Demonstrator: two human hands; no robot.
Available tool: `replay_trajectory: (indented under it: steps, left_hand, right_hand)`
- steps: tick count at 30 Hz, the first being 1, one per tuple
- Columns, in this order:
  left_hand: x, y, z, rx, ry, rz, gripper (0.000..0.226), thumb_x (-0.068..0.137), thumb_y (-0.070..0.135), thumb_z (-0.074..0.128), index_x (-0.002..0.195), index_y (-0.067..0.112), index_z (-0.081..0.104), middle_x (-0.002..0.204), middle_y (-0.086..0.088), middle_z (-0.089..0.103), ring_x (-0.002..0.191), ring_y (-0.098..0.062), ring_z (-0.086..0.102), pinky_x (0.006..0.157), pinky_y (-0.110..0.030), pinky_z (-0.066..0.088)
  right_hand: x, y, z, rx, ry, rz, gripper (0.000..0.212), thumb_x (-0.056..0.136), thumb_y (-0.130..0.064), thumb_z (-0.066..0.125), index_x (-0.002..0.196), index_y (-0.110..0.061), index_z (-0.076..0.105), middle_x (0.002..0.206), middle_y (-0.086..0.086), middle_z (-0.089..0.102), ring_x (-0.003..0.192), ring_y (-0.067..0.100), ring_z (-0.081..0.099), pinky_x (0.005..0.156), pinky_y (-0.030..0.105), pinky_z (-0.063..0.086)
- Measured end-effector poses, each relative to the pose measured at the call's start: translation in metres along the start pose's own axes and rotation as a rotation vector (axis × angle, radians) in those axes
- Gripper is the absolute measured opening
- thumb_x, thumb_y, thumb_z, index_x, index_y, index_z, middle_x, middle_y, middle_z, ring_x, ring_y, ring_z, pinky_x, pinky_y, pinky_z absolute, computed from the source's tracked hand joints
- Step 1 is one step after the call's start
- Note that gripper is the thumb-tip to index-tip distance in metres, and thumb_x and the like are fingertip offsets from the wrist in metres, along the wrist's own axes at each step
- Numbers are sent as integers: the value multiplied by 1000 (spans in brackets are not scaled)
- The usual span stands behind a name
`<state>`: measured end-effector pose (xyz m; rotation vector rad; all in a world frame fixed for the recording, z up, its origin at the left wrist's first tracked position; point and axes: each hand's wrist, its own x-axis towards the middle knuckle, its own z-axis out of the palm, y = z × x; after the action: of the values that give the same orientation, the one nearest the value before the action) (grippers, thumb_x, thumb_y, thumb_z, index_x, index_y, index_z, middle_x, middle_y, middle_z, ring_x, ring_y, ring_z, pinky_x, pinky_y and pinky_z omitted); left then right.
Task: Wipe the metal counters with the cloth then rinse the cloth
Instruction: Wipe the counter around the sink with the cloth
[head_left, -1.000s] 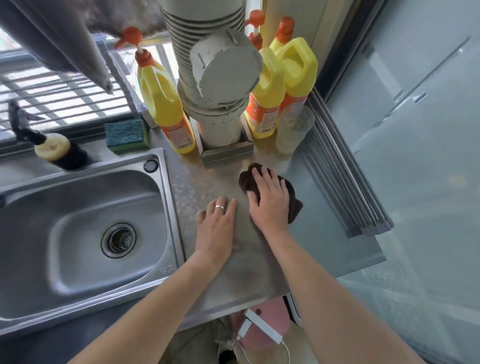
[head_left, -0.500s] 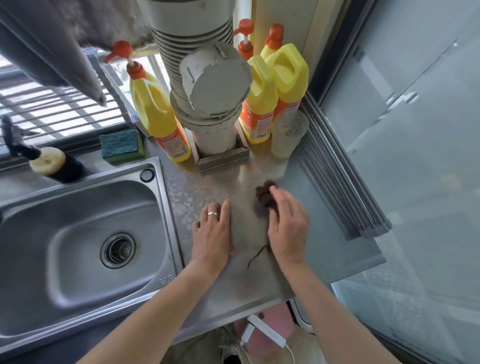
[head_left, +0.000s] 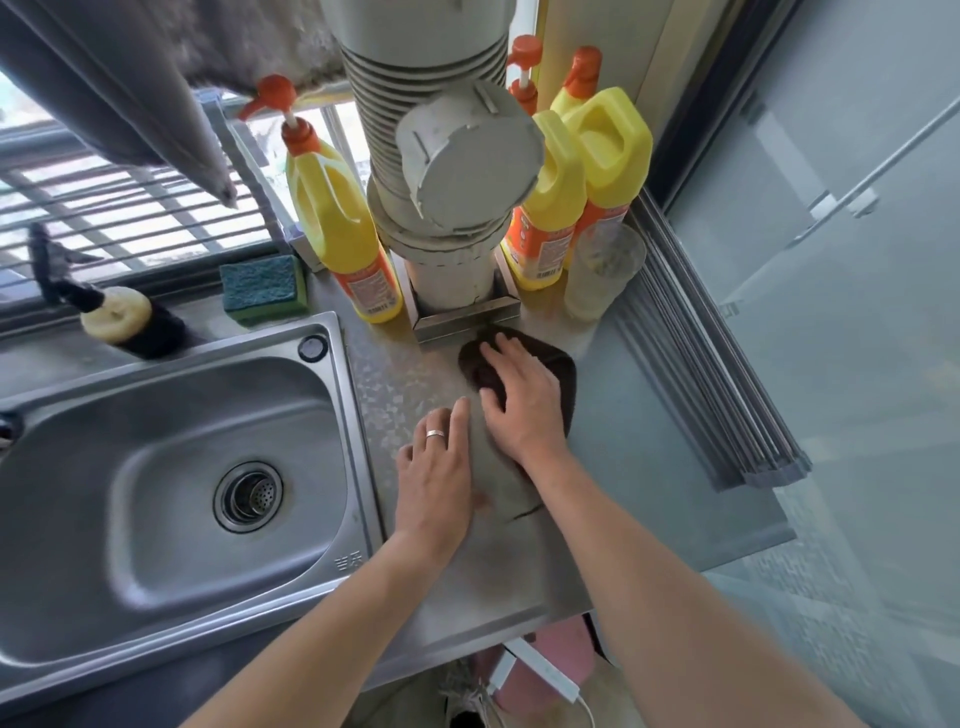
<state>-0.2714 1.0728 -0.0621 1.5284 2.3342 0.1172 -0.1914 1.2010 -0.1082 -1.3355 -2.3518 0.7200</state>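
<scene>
A dark brown cloth (head_left: 563, 376) lies spread on the metal counter (head_left: 639, 431) just in front of the grey pipe's metal base. My right hand (head_left: 519, 400) presses flat on the cloth, fingers straight and pointing toward the pipe. My left hand (head_left: 436, 467), with a ring on one finger, rests flat on the bare counter beside it, near the sink's right rim. The steel sink (head_left: 156, 467) with its round drain (head_left: 248, 496) is to the left.
A grey ribbed pipe (head_left: 441, 171) stands at the back of the counter, flanked by yellow detergent bottles (head_left: 337, 234) (head_left: 582, 182) and a clear cup (head_left: 597, 275). A green sponge (head_left: 260, 286) and a brush (head_left: 114, 317) lie behind the sink. A rolled rack (head_left: 701, 374) lies at the right.
My right hand has pushed the cloth forward and left, up to the pipe's base, and the cloth is spread wider. My left hand has stayed flat on the counter.
</scene>
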Motion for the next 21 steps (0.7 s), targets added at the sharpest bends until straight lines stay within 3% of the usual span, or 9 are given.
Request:
replay_trajectory:
  steps: [3, 5, 8, 11, 13, 16, 19, 21]
  left_hand:
    - [-4, -2, 1, -44, 15, -48, 128, 59, 36, 91, 156, 17, 9, 151, -9, 29, 141, -29, 32, 109, -42, 39]
    - [-12, -4, 2, -55, 73, -63, 117, 66, 30, 87, 156, 17, 13, 151, -10, 29, 139, -29, 34, 107, -41, 41]
    - [-27, -6, 2, -68, 85, -57, 102, 72, 33, 79, 154, 18, 20, 148, -11, 29, 134, -31, 38, 102, -43, 44]
    - [-37, -6, 2, -24, 20, -6, 100, 74, 39, 80, 153, 20, 21, 149, -12, 26, 136, -32, 36, 104, -45, 43]
    - [-39, -1, 1, 7, -30, 45, 98, 77, 40, 78, 153, 21, 18, 151, -10, 22, 140, -30, 31, 107, -43, 40]
    - [-38, 8, 0, 34, -77, 74, 96, 80, 41, 76, 151, 23, 14, 151, -8, 18, 139, -29, 27, 107, -40, 37]
    - [-36, 12, 2, 56, -80, 63, 96, 78, 40, 77, 149, 23, 15, 148, -7, 19, 136, -28, 27, 106, -41, 36]
    - [-36, 13, 4, 55, -84, 55, 95, 78, 38, 77, 149, 23, 17, 147, -7, 21, 135, -28, 27, 107, -42, 34]
  right_hand:
    - [-22, -13, 4, 22, -80, -81, 51, 90, -25, 62, 141, -31, 58, 154, -8, 50, 144, 13, 41, 116, 35, 32]
    - [-40, -19, 2, 17, -118, -128, 48, 85, -29, 63, 134, -30, 62, 145, -8, 55, 131, 19, 49, 111, 36, 41]
    - [-64, -15, -9, -79, -157, -193, 49, 83, -45, 62, 127, -24, 61, 123, 0, 57, 107, 24, 55, 89, 37, 53]
    - [-80, 8, -26, -237, -43, -208, 44, 83, -45, 61, 117, -17, 64, 106, 5, 59, 95, 28, 58, 79, 40, 51]
    - [-86, 34, -40, -361, 80, -139, 41, 85, -37, 65, 121, -18, 65, 113, 6, 62, 100, 30, 60, 83, 43, 47]
    - [-88, 79, -61, -392, 227, 59, 46, 91, -21, 69, 136, -19, 63, 135, 8, 64, 122, 30, 60, 105, 49, 43]
    - [-88, 102, -65, -347, 264, 206, 50, 96, -13, 65, 146, -13, 55, 150, 13, 55, 143, 30, 48, 121, 54, 34]
    - [-87, 98, -59, -289, 277, 296, 50, 100, -17, 57, 149, -13, 51, 156, 14, 48, 149, 31, 39, 126, 51, 25]
